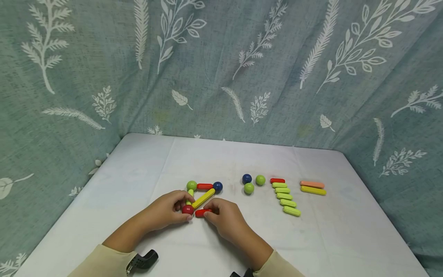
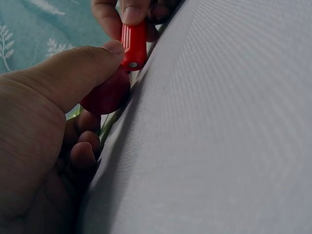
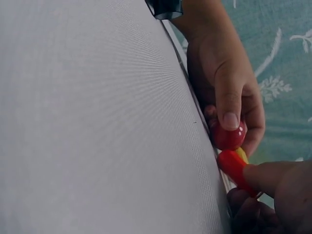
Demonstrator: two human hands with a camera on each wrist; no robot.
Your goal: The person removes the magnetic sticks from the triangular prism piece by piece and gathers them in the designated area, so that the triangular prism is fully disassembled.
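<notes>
A blue-green, leaf-printed cloth (image 1: 214,104) hangs behind a white tabletop (image 1: 346,238), over which the person's left hand (image 1: 166,209) and right hand (image 1: 226,218) are close together. Between them a long yellow stick (image 1: 203,198) slants up to a blue ball (image 1: 217,186), while the right fingers pinch a short red stick (image 1: 200,213) and the left fingers grip a red ball (image 1: 188,209) just beside its end, whether touching cannot be told.

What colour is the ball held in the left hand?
Red; the ball in the left hand shows best in the right wrist view.
</notes>
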